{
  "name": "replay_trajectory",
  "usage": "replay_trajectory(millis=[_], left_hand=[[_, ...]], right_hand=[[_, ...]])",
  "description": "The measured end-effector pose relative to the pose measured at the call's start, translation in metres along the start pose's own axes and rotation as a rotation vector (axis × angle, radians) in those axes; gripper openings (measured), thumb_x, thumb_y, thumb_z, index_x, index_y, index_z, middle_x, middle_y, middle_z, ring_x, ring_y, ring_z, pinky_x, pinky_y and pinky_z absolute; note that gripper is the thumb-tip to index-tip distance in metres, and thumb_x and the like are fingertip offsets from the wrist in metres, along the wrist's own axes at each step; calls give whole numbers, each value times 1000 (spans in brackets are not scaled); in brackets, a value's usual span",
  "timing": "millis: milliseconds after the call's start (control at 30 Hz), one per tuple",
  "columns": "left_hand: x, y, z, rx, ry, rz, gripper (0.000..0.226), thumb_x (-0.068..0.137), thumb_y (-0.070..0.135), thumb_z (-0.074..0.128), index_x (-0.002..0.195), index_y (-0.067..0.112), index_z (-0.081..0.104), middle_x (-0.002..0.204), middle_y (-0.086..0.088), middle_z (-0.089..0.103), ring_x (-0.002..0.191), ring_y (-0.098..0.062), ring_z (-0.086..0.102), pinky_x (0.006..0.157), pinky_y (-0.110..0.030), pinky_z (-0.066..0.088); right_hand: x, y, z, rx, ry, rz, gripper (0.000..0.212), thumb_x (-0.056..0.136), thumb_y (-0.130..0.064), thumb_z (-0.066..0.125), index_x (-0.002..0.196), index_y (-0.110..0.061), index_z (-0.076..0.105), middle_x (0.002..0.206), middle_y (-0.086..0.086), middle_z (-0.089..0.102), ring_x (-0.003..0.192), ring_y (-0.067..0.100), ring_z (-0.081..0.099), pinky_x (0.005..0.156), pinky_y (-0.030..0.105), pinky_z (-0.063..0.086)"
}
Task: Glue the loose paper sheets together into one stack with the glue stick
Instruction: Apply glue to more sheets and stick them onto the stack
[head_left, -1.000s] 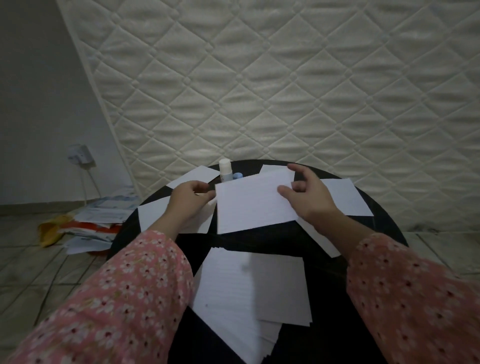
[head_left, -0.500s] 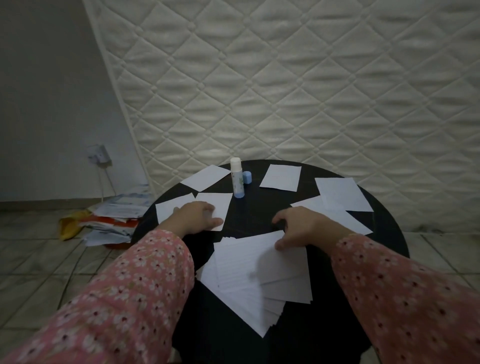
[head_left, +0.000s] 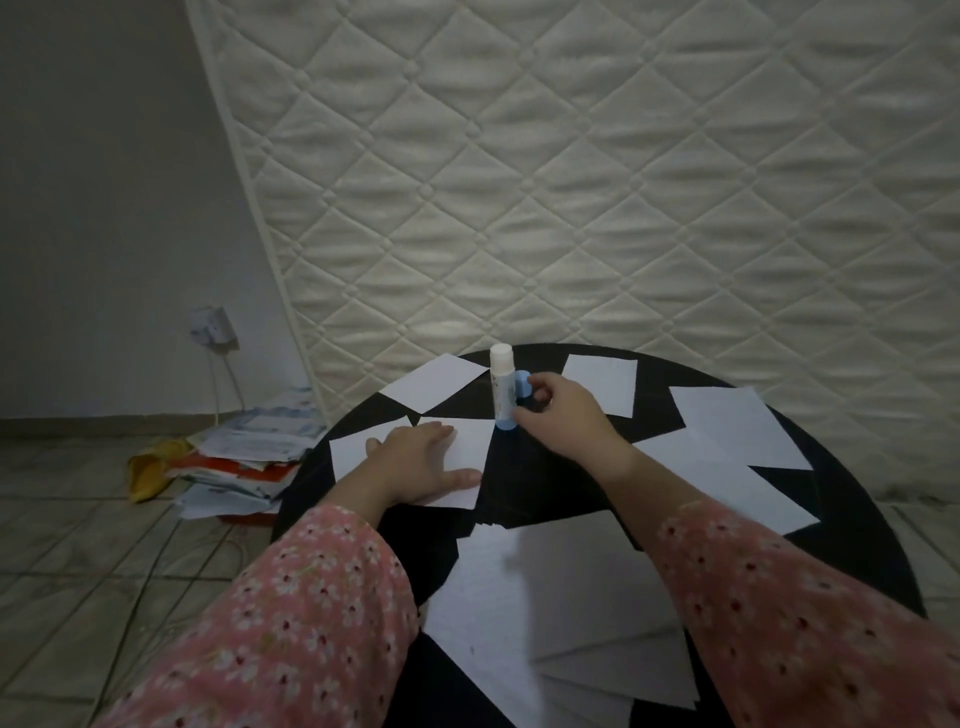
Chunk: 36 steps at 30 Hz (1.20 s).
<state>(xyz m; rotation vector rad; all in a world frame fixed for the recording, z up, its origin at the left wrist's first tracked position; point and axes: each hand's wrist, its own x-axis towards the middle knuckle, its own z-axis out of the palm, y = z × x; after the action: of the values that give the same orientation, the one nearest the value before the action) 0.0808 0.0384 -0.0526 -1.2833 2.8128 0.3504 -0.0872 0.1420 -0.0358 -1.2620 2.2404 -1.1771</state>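
Note:
The glue stick (head_left: 502, 387), white with a blue base, stands upright and uncapped at the far middle of the round black table (head_left: 857, 519). Its blue cap (head_left: 521, 383) lies just behind it. My right hand (head_left: 563, 421) is right beside the stick, with its loosely curled thumb and forefinger touching the stick's base and the cap. The stick still stands on the table. My left hand (head_left: 415, 462) rests flat on a loose white sheet (head_left: 467, 441). A fanned stack of sheets (head_left: 545, 613) lies at the near edge.
More loose sheets lie around the table: one at the far left (head_left: 436, 387), one at the far middle (head_left: 602, 384), two at the right (head_left: 737, 431). A quilted mattress (head_left: 571, 182) leans behind the table. A pile of papers (head_left: 244, 467) sits on the tiled floor at left.
My right hand laid a sheet on the near stack, then left it and reached forward to the glue stick. My left hand slid onto the loose sheet at left and lies flat there.

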Motion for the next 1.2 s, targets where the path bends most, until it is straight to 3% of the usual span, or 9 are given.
replay_trajectory(millis=[233,300,400,633,767,833,933,1100,1200], left_hand=[[16,-6,2,35,11,-6,82,77,75,52,145,32,37,154,13,29,142,-18,25,109,-48,16],[20,-8,2,12,30,-9,84,73,77,56,143,34,40,153,15,33,142,-14,26,110,-48,12],[22,-11,2,-5,25,-20,84,70,79,57,141,36,43,151,15,36,141,-12,28,111,-47,8],[16,0,-5,36,89,24,60,78,72,54,128,39,56,132,13,57,127,-12,46,111,-50,14],[12,6,-11,-314,136,-24,43,73,73,59,101,43,70,102,19,69,109,-8,54,107,-45,20],[8,10,-10,-543,75,-46,37,66,72,65,89,44,73,90,18,71,100,-9,62,106,-44,35],[-1,20,-6,-875,8,-35,21,73,46,76,84,28,78,86,3,75,88,-18,70,93,-43,53],[-5,30,-1,-919,68,-12,16,78,45,73,85,31,78,117,16,52,106,-2,52,96,-32,41],[-11,36,0,-1000,25,29,17,83,41,71,91,27,77,100,5,73,87,-13,70,87,-36,54]], right_hand=[[20,2,38,239,68,26,72,84,-28,71,145,-15,35,145,4,45,129,18,46,106,31,39],[26,-2,40,246,93,31,63,85,-28,71,139,-14,43,138,4,51,121,17,52,98,25,42],[33,-7,39,196,135,13,37,87,-26,68,120,-12,56,110,-1,59,89,6,52,69,9,40],[24,2,21,152,124,-6,35,86,-27,70,116,-12,59,100,-6,57,94,8,54,81,21,39],[12,2,-5,134,130,-24,37,86,-28,69,118,-14,58,100,-9,54,90,4,50,78,20,39],[6,4,-20,116,153,-27,38,86,-30,69,119,-14,58,100,-8,54,90,4,50,74,18,38],[-3,11,-41,101,202,-4,41,85,-33,69,120,-14,58,107,-2,59,93,8,51,75,21,37],[-20,30,-51,144,247,-7,35,84,-31,71,113,-13,63,105,-1,64,91,9,56,67,18,37],[-24,35,-53,150,239,-1,35,84,-31,71,113,-13,62,102,-3,61,92,9,55,71,19,38]])
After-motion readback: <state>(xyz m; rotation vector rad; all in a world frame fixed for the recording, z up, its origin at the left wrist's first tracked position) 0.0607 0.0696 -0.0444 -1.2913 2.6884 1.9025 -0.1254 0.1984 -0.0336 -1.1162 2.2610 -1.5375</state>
